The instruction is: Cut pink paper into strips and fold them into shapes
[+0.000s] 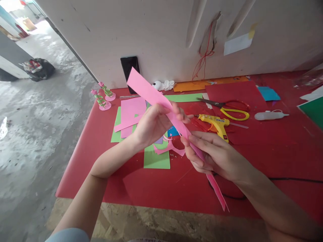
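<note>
A long pink paper strip [148, 90] runs slantwise from upper left to lower right above the red table [83, 158]. My left hand [153, 124] grips the strip near its middle, fingers closed over it. My right hand [214, 154] pinches the strip lower down, and the strip's narrow end hangs past it toward the table's front edge. Under my hands lie a green sheet [156, 158], pink sheets [132, 109] and curled pink scraps [169, 148].
A yellow glue gun [217, 123] lies right of my hands, with yellow-handled scissors [232, 111] and a white glue bottle [270, 115] beyond it. Two small pink and green paper flowers [103, 99] stand at the table's far left. A black phone [130, 69] leans on the wall. A black cord [297, 180] crosses at right.
</note>
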Tool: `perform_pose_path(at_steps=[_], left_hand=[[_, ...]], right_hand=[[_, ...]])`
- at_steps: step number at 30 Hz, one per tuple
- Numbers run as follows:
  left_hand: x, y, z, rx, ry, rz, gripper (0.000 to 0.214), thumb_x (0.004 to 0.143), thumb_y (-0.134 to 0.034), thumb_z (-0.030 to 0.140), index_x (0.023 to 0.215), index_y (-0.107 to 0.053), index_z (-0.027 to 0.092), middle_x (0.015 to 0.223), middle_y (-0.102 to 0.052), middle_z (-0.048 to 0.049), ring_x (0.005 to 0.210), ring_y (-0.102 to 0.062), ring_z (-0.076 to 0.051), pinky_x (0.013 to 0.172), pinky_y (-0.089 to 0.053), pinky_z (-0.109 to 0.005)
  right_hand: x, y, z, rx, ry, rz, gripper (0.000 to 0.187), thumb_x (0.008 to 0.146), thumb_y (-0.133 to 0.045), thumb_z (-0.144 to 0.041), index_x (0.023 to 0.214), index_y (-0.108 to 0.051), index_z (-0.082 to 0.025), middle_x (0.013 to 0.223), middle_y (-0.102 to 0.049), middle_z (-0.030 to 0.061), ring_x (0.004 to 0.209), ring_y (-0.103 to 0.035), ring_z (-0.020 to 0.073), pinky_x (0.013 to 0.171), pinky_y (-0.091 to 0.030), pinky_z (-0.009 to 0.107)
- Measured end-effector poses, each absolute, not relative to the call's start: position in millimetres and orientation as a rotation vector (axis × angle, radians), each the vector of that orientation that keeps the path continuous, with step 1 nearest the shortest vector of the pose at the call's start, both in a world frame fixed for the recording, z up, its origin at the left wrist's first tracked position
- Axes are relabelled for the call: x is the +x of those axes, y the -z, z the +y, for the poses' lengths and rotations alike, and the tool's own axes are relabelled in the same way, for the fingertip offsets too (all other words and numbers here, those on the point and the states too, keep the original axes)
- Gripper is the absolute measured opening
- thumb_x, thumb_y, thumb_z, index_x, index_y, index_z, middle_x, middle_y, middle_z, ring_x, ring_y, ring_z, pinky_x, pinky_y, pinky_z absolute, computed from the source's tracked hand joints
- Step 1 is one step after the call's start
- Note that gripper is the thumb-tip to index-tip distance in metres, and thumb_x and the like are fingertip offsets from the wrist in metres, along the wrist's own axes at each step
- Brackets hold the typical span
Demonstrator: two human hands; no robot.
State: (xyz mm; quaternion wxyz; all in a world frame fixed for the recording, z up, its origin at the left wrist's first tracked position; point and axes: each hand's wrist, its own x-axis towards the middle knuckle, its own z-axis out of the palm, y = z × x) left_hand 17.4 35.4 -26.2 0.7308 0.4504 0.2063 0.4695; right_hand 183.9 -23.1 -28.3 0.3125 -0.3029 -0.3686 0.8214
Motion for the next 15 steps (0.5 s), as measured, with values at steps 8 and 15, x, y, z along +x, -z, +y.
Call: perform_pose_path(at_steps=[8, 15], left_hand=[[4.3, 11.9, 43.9, 0.981, -1.242, 0.724, 0.026, 0.091, -0.041, 0.032, 0.071, -0.052, 0.019, 0.065, -0.050, 0.0028, 0.076, -0.064, -0.013, 0.095, -0.052, -0.042], [3.7, 11.9, 42.0, 0.918, -1.297, 0.738, 0.027, 0.093, -0.037, 0.029, 0.075, -0.054, 0.020, 0.059, -0.043, 0.0029, 0.058, -0.053, -0.009, 0.080, -0.054, -0.030]], right_hand=[[185.0, 27.6, -24.0, -0.771, -2.203, -0.992, 0.022, 0.095, -0.050, -0.030, 0.080, -0.058, -0.015, 0.051, -0.051, -0.0055, 0.036, -0.030, 0.0024, 0.034, -0.024, 0.016], [185.2, 29.2, -23.0, -0.776, -2.208, -0.995, 0.026, 0.094, -0.052, -0.034, 0.076, -0.056, -0.015, 0.049, -0.050, -0.0052, 0.034, -0.031, 0.0028, 0.032, -0.025, 0.016]])
